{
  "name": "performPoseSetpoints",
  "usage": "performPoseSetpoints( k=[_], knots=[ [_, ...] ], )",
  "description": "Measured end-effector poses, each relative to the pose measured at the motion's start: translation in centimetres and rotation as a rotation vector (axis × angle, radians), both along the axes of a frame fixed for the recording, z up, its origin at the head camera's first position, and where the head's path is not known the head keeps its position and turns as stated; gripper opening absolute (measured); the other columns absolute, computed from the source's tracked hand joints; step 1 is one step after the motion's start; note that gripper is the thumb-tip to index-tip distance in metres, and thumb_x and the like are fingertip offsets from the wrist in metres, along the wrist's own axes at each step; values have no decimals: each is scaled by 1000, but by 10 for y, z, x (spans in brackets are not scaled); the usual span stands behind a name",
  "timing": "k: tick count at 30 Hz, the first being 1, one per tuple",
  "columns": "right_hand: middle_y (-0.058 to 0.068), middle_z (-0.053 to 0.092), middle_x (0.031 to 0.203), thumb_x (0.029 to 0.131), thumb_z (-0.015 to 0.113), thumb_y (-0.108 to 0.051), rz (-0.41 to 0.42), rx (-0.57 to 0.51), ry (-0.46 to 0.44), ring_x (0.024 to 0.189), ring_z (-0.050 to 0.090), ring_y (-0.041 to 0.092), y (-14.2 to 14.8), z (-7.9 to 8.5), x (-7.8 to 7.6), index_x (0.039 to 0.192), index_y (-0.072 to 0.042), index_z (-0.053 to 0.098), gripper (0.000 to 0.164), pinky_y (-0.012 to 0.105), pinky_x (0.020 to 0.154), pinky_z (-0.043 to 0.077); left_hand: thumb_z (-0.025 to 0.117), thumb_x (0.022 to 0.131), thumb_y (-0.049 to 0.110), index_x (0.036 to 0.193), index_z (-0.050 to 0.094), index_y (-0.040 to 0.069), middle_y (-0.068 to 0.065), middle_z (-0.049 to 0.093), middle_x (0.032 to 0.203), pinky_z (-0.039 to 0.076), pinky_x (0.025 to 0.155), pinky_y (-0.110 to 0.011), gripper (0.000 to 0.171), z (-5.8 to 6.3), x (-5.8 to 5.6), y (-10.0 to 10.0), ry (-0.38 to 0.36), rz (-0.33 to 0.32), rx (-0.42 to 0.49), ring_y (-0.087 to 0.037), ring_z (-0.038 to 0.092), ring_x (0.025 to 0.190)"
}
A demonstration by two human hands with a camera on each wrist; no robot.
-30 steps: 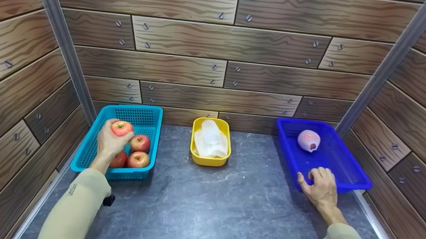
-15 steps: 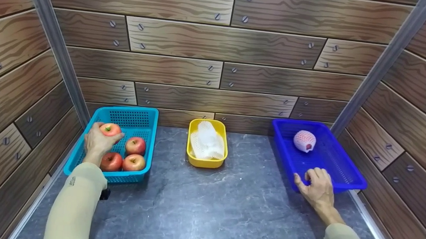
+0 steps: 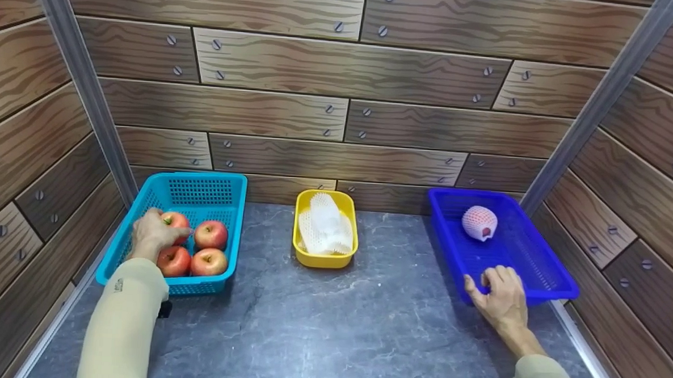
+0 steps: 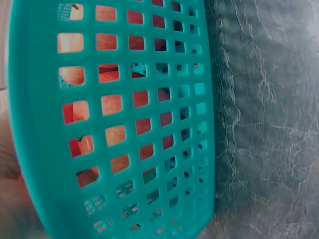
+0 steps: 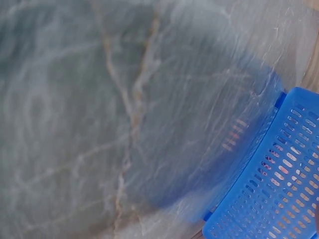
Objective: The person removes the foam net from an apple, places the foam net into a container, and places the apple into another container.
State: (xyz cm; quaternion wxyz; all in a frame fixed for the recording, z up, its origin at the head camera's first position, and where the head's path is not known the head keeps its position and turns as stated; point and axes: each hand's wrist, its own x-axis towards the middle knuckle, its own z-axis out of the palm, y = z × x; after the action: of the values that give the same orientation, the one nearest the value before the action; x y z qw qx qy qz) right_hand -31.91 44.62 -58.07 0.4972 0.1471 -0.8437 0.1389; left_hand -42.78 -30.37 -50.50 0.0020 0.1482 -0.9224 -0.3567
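Observation:
In the head view my left hand (image 3: pixel 151 235) reaches into the teal basket (image 3: pixel 235 224) and holds a red apple (image 3: pixel 175 223), thumb across its near side. The apple sits low, level with the others. Beside it are three more apples: one to the right (image 3: pixel 210 234), one at the front left (image 3: pixel 174 261) and one at the front right (image 3: pixel 209 262). Through the basket's holes in the left wrist view, parts of apples (image 4: pixel 115 134) show. My right hand (image 3: pixel 502 298), fingers loosely bent, lies over the front rim of the blue basket (image 3: pixel 554 272) and holds nothing.
An apple in a white foam net (image 3: pixel 479 223) lies in the blue basket's back half. Between the baskets stands a small yellow tub (image 3: pixel 325 261) with white foam nets (image 3: pixel 324 225). Wood-patterned walls (image 3: pixel 271 115) close the grey marbled tabletop (image 3: pixel 308 324) at the back and sides.
My left hand has lowered the held apple into the teal basket, shifting left and toward the basket's floor. The right hand has stayed by the blue basket's rim. The head view has shifted slightly.

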Motion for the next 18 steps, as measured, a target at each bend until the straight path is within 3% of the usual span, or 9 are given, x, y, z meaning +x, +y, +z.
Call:
performPoseSetpoints(
  k=[6, 13, 18],
  knots=[
    [7, 46, 71, 91, 73, -40, -2, 8, -1, 68, 45, 31, 0, -1, 0, 73, -6, 52, 44, 49, 69, 36, 83, 98, 38, 163, 36, -5, -40, 47, 154, 48, 114, -76, 92, 0, -2, 7, -81, -16, 13, -57, 51, 141],
    [7, 46, 71, 90, 74, -38, 1, 7, -3, 68, 45, 31, 1, 0, 0, 74, -6, 53, 42, 48, 70, 36, 79, 99, 32, 174, 22, -3, -43, 37, 163, 43, 116, -80, 100, -1, -2, 11, -131, -15, 29, -59, 45, 147],
    [6, 46, 71, 90, 74, -38, 5, 13, 3, 68, 44, 30, 1, 0, 0, 73, -6, 53, 42, 47, 70, 36, 78, 98, 28, 166, 33, -5, -42, 46, 155, 50, 107, -76, 88, -7, -2, 11, -159, -40, 6, -56, 53, 136]
  ],
)
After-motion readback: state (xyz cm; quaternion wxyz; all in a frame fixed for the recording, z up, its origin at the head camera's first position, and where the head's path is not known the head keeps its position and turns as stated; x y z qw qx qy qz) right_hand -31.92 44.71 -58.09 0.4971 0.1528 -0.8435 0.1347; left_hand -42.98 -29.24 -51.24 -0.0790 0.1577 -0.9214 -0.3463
